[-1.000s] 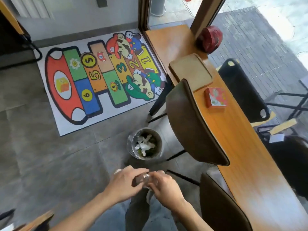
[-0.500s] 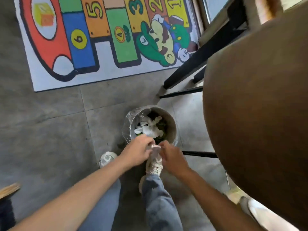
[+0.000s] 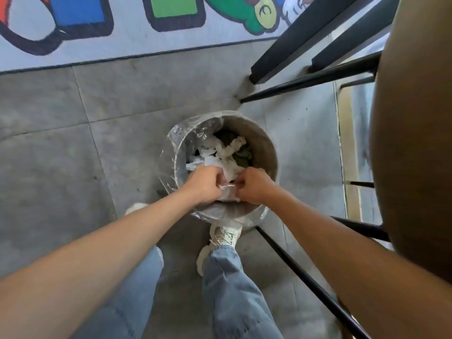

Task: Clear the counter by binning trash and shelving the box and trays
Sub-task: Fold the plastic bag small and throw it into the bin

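Note:
A round grey bin (image 3: pixel 266 152) lined with a clear plastic bag stands on the floor right below me. Crumpled white paper (image 3: pixel 227 150) lies inside it. My left hand (image 3: pixel 204 183) and my right hand (image 3: pixel 254 185) are both over the bin's near rim, fingers closed together on a small piece of clear, crinkled plastic trash (image 3: pixel 227 188) between them. The counter, box and trays are out of view.
A brown chair back (image 3: pixel 411 143) fills the right side, its black legs (image 3: pixel 308 80) crossing the floor beside the bin. A colourful play mat (image 3: pixel 137 28) lies beyond on the grey tiles. My shoes (image 3: pixel 225 237) stand against the bin.
I have bent down closer; the bin now fills the middle of the view. Both hands moved forward with the trash from above my legs to over the bin's near rim.

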